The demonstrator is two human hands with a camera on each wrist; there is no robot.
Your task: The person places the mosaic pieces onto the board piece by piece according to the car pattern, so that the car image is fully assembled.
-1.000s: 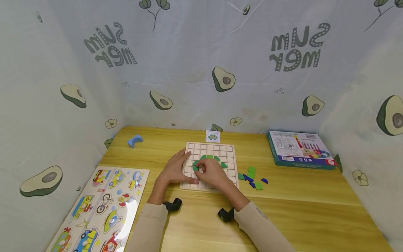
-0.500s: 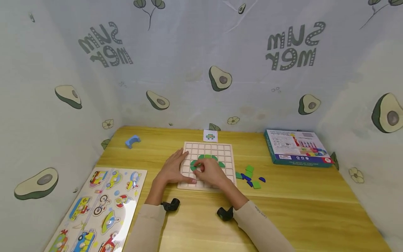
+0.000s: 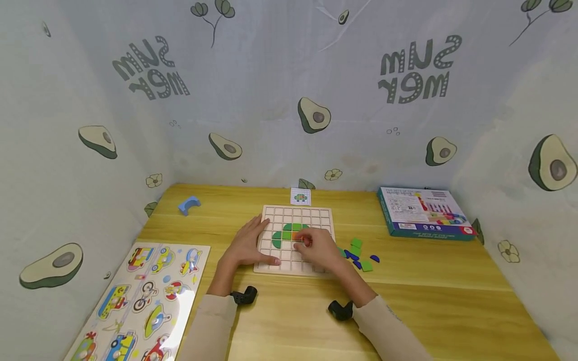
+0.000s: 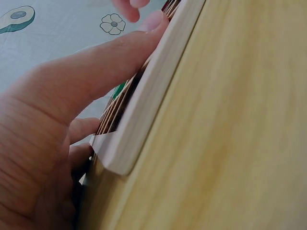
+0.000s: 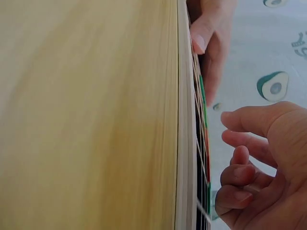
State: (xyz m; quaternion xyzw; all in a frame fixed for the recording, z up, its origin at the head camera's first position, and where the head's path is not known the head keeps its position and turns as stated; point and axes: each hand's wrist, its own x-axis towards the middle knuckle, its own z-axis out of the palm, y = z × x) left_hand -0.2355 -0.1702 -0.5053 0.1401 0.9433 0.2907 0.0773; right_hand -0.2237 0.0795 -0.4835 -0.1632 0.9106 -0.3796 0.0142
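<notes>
A square wooden grid board (image 3: 321, 215) lies mid-table. Green pieces (image 3: 277, 239) and an orange-red square (image 3: 296, 235) form a rounded shape on it, its right part hidden by my right hand. My left hand (image 3: 248, 244) rests on the board's left side, fingers spread along the edge and the straight thumb (image 4: 129, 48) touching the top near the front. Above the grid, beside the orange-red square, hovers my right hand (image 3: 318, 248). In the right wrist view its thumb (image 5: 244, 119) and index finger stand apart with nothing visible between them; the other fingers curl loosely.
Loose green squares (image 3: 367, 266) and blue half-rounds (image 3: 375, 258) lie right of the board. Behind it is a small picture card (image 3: 300, 196). A vehicle puzzle board (image 3: 173, 265) occupies the front left, a blue arch block (image 3: 188, 205) the back left, and a flat box (image 3: 424, 213) the back right.
My right hand has moved right across the board, away from the left green pieces. A green square and the orange-red square now show where it was. My left hand stays in place.
</notes>
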